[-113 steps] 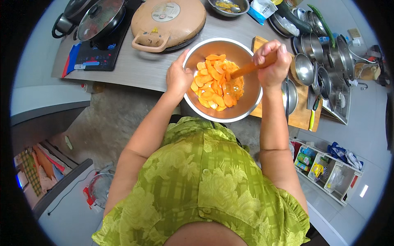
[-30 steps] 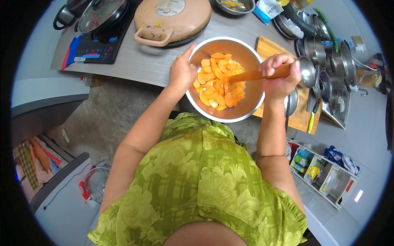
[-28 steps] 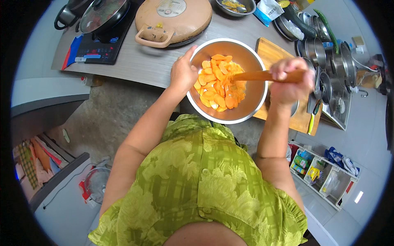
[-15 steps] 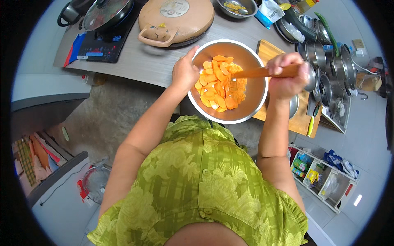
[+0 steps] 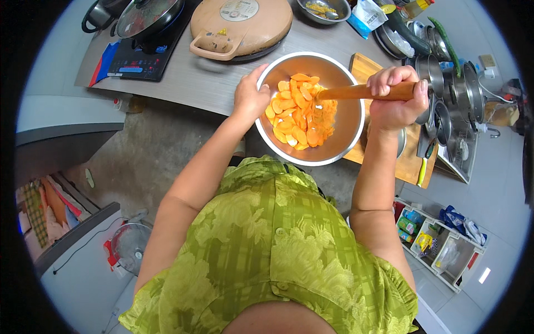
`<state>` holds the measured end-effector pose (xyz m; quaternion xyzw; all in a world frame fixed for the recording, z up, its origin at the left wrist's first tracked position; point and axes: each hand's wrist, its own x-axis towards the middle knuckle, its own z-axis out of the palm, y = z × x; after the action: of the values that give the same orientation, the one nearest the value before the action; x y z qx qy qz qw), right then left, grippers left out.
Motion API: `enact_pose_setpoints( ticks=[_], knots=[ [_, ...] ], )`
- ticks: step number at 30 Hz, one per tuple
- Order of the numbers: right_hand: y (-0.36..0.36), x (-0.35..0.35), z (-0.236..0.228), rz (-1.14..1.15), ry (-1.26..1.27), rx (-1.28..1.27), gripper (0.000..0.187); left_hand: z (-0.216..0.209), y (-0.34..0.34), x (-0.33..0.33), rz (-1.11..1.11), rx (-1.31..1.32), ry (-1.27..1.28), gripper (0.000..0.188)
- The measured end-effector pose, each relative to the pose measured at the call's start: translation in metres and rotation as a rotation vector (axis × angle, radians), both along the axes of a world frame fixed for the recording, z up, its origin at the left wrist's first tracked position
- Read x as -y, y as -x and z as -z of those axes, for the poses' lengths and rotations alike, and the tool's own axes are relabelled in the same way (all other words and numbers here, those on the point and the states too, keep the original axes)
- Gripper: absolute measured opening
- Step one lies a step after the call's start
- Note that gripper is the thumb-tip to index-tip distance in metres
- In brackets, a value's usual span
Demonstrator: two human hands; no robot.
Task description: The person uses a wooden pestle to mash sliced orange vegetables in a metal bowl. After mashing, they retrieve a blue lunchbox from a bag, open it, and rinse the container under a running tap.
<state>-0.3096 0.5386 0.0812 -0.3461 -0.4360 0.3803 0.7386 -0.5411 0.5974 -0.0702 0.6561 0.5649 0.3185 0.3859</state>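
Observation:
A large steel bowl [image 5: 349, 133] is held in front of me, at the near edge of the counter. In it lie orange carrot slices [image 5: 299, 136], with smaller, crushed-looking pieces [image 5: 327, 114] on the right side. My left hand [image 5: 251, 97] grips the bowl's left rim, thumb on the inside. My right hand [image 5: 397, 97] is closed around the upper end of a long wooden-handled tool [image 5: 347, 92]. The tool slants down to the left into the bowl; its lower end is among the carrots and hard to make out.
A wooden cutting board [image 5: 361, 64] with a green-handled knife [image 5: 423, 167] lies right of the bowl. Beyond the bowl stand a round beige electric griddle [image 5: 239, 33] and a small steel bowl [image 5: 325, 12]. A lidded pan [image 5: 147, 19] sits on an induction cooker [image 5: 139, 67]. Pots [image 5: 428, 72] crowd the right.
My right hand has shifted slightly to the right, and the tool's handle shows longer and lies flatter in view. My left hand keeps its hold on the bowl's rim.

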Motion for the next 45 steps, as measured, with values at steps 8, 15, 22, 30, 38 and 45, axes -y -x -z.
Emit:
enact_pose_setpoints(
  ticks=[8, 15, 22, 30, 38, 45],
  knots=[
    [-0.006, -0.001, 0.014, -0.008, 0.007, -0.006, 0.044, -0.006, -0.004, 0.008, 0.015, -0.051, -0.081, 0.053],
    [-0.005, -0.009, 0.040, -0.076, 0.020, 0.022, 0.043, -0.004, -0.009, 0.006, 0.011, -0.022, -0.100, 0.056],
    [-0.001, -0.001, -0.014, -0.096, -0.070, 0.051, 0.043, -0.008, -0.008, 0.008, -0.004, -0.124, -0.099, 0.057],
    [0.004, -0.005, 0.028, -0.117, 0.132, 0.054, 0.043, -0.011, -0.011, 0.008, -0.016, -0.169, -0.092, 0.057],
    [-0.005, 0.007, 0.023, -0.072, 0.149, 0.096, 0.047, -0.002, -0.010, 0.008, -0.030, -0.083, -0.180, 0.057],
    [-0.013, 0.021, -0.004, -0.141, -0.037, 0.067, 0.044, -0.004, -0.010, 0.013, -0.052, -0.064, -0.160, 0.055]
  ],
)
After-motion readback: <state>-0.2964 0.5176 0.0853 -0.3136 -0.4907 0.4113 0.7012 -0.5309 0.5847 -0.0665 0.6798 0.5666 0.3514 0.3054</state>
